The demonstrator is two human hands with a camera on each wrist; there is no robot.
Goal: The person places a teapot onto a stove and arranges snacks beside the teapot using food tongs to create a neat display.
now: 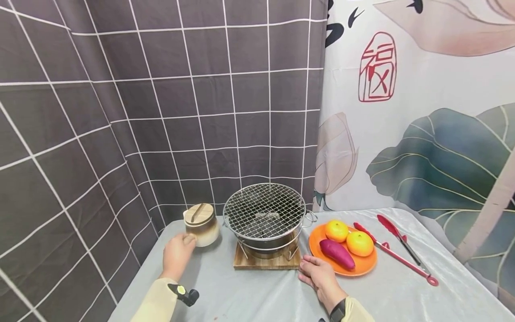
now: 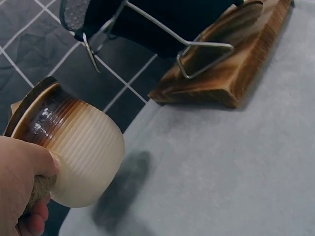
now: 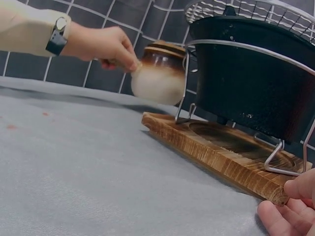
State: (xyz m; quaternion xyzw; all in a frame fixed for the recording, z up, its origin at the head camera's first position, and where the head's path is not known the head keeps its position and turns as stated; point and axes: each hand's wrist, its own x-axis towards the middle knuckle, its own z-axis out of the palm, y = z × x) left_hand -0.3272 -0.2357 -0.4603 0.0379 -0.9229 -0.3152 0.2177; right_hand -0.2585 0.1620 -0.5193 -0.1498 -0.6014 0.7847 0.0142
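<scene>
My left hand (image 1: 177, 252) grips the side handle of a brown-and-cream ceramic pot (image 1: 206, 233) with a wooden lid (image 1: 199, 213). In the left wrist view the pot (image 2: 91, 152) tilts, and its shadow lies apart from it on the tablecloth. To its right a round black grill stove (image 3: 246, 73), topped by a wire mesh (image 1: 257, 203), stands in a wire frame on a wooden board (image 1: 265, 264). My right hand (image 1: 319, 277) pinches the board's near right corner, with the thumb (image 3: 300, 186) above and fingers (image 3: 275, 219) lower down.
Right of the stove, an orange plate (image 1: 364, 267) bears two orange fruits (image 1: 360, 243) and a purple sweet potato (image 1: 337, 253). Red-tipped tongs (image 1: 403, 259) lie spread beside it. A grey tablecloth (image 1: 241, 295) covers the table; a dark checked curtain (image 1: 201, 98) hangs behind.
</scene>
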